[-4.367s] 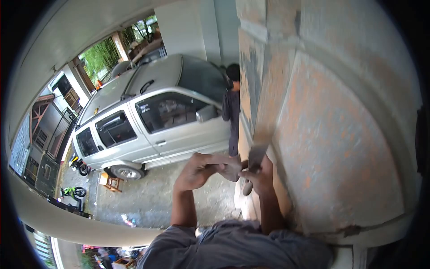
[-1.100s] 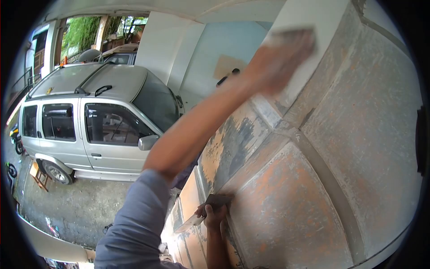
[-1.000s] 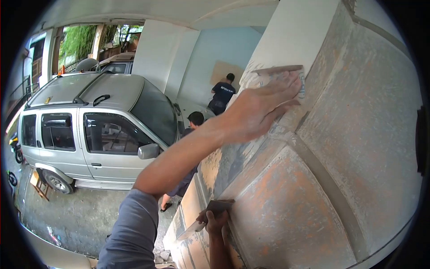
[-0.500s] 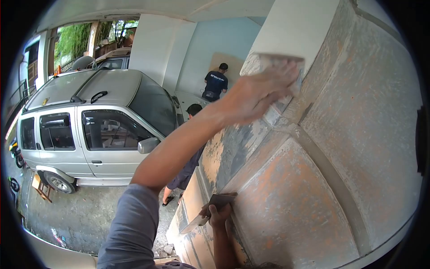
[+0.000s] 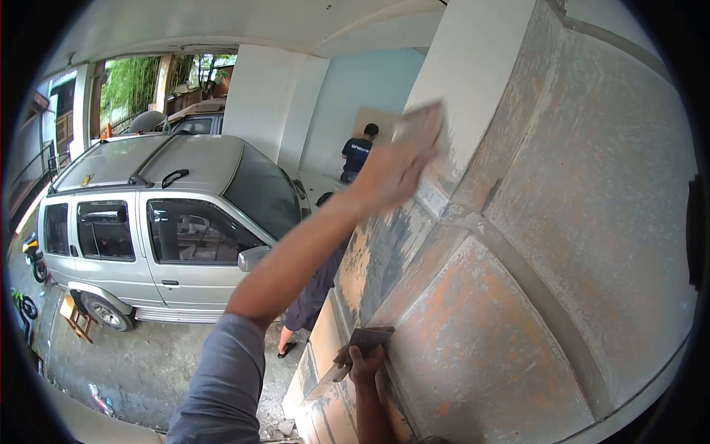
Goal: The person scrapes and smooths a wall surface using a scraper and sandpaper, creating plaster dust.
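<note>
My left hand [image 5: 392, 174] is raised beside the pale upper column [image 5: 473, 81], blurred by motion, its fingers closed on a flat putty spreader [image 5: 423, 118]. Whether the spreader touches the column cannot be made out. Lower down, next to the patchy wall panel [image 5: 488, 325], my right hand [image 5: 364, 364] grips a dark flat putty blade [image 5: 371, 339], thumb pressed on its face. A pale flat piece [image 5: 325, 383] sticks out to the left below that hand. The panel surface shows grey and orange patches with scrape marks.
A silver SUV [image 5: 185, 222] is parked at left on the concrete floor [image 5: 163, 362]. One person [image 5: 357, 154] in a dark shirt stands near the back wall. Another person [image 5: 314, 296] is partly hidden behind my left arm. A wooden stool [image 5: 76, 317] stands near the rear wheel.
My left hand and its spreader have swung left and slightly down, away from the column's right edge. My right hand keeps its hold on the blade. The camera view has shifted slightly.
</note>
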{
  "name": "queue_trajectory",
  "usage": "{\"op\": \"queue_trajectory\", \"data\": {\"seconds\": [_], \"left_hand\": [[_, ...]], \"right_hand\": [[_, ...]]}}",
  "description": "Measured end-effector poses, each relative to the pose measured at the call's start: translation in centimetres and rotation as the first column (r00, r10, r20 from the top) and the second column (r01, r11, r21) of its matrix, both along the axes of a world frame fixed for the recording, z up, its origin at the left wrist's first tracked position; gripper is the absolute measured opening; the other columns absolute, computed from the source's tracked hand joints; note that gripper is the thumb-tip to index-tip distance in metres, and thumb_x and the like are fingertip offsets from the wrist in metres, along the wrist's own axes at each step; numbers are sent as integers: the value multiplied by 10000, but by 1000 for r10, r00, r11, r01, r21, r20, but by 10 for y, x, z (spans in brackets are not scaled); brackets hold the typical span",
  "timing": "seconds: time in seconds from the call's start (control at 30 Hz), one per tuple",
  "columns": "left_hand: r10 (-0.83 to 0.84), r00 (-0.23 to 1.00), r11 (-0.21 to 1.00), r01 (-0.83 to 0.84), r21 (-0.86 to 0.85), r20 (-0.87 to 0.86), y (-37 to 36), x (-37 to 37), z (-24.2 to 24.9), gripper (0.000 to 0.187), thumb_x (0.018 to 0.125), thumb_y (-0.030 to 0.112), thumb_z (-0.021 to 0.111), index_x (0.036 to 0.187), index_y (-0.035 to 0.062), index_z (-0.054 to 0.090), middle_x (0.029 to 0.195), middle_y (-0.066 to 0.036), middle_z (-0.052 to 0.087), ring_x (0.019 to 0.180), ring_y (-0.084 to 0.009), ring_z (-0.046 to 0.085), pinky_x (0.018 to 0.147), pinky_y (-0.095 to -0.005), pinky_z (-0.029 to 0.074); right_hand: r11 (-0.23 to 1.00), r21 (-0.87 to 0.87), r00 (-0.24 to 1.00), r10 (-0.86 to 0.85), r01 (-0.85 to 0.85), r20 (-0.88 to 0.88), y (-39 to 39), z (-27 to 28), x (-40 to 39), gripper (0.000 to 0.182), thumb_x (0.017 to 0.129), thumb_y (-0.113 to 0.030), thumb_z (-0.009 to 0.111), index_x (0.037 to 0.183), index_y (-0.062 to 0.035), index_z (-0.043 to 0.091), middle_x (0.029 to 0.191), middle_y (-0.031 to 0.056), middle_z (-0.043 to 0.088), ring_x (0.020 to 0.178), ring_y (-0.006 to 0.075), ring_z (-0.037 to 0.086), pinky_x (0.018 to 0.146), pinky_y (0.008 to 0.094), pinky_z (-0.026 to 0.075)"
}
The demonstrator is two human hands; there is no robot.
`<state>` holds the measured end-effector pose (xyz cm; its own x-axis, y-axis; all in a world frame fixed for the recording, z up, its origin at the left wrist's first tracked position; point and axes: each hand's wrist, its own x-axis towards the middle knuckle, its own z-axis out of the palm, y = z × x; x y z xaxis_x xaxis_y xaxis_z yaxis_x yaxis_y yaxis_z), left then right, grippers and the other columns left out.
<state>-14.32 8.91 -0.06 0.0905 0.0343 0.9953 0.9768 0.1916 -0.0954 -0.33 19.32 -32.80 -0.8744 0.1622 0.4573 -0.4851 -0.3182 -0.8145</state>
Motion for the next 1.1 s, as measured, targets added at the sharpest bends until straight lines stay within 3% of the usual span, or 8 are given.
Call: {"op": "queue_trajectory", "data": {"seconds": [0.13, 0.37, 0.67, 0.8, 0.97, 1.03, 1.07, 1.1], "left_hand": [[216, 973, 976, -218, 21, 82, 1, -9, 161, 313, 975, 188, 414, 1223, 44, 541, 1323, -203, 508, 1183, -389, 505, 992, -408, 425], [16, 1000, 999, -16, -36, 13, -1, 5, 43, 452, 982, 228, 418, 1423, 128, 410, 1401, -163, 458, 1235, -349, 492, 1008, -371, 433], [-85, 966, 985, 118, 124, -244, 20, 16, 188, 364, 1008, 273, 392, 963, -40, 571, 805, -145, 630, 720, -297, 595, 714, -366, 466], [185, 974, 983, -185, -9, 134, 4, 37, 91, 433, 1023, 296, 352, 1360, 58, 486, 1302, -204, 557, 1046, -287, 631, 833, -308, 457], [200, 944, 961, -241, -135, -261, -4, 33, 45, 442, 1024, 223, 278, 1428, 115, 423, 1462, -200, 384, 1315, -294, 445, 1010, -286, 381], [246, 896, 969, -242, 59, -370, 6, 22, 120, 414, 1018, 275, 332, 1305, 52, 528, 1295, -215, 563, 1157, -336, 571, 923, -347, 449], [544, 828, 831, -510, -223, 135, 1, 53, 155, 416, 1008, 253, 378, 1377, 80, 460, 1323, -258, 499, 1230, -393, 490, 1010, -346, 389], [-32, 999, 999, 33, -23, 24, 8, 50, 191, 455, 1021, 333, 396, 842, -69, 510, 684, -37, 508, 647, -157, 470, 610, -312, 399]], "right_hand": [[999, 18, 999, -28, 29, -32, 0, -3, -2, 287, 856, -209, 702, 777, 29, 563, 601, 133, 623, 439, 173, 590, 387, 257, 454], [999, -29, 1000, 11, -12, -23, 0, -6, -3, 258, 875, -160, 677, 905, 51, 531, 642, 136, 629, 478, 188, 614, 405, 274, 476], [985, -68, 986, 154, -159, -69, 1, -3, -4, 177, 865, -2, 637, 998, 45, 530, 741, 150, 641, 574, 209, 652, 467, 299, 528], [979, -81, 982, 186, -187, -16, 1, -5, -4, 155, 866, -10, 642, 974, 45, 544, 736, 144, 637, 581, 207, 657, 473, 295, 530], [978, -105, 981, 187, -182, 41, 1, 8, 1, 123, 877, -33, 643, 940, 35, 562, 731, 132, 629, 586, 203, 657, 476, 292, 530], [979, -71, 981, 192, -191, -1, 3, 1, -4, 121, 878, -38, 645, 933, 34, 565, 732, 132, 629, 587, 202, 656, 479, 292, 531], [979, -49, 980, 195, -197, -34, 2, -4, -6, 120, 879, -42, 648, 926, 33, 567, 732, 132, 629, 589, 201, 655, 483, 292, 532], [979, -53, 980, 196, -197, -34, 1, -6, -8, 120, 879, -42, 648, 926, 33, 567, 732, 132, 629, 589, 201, 655, 483, 292, 532]]}}
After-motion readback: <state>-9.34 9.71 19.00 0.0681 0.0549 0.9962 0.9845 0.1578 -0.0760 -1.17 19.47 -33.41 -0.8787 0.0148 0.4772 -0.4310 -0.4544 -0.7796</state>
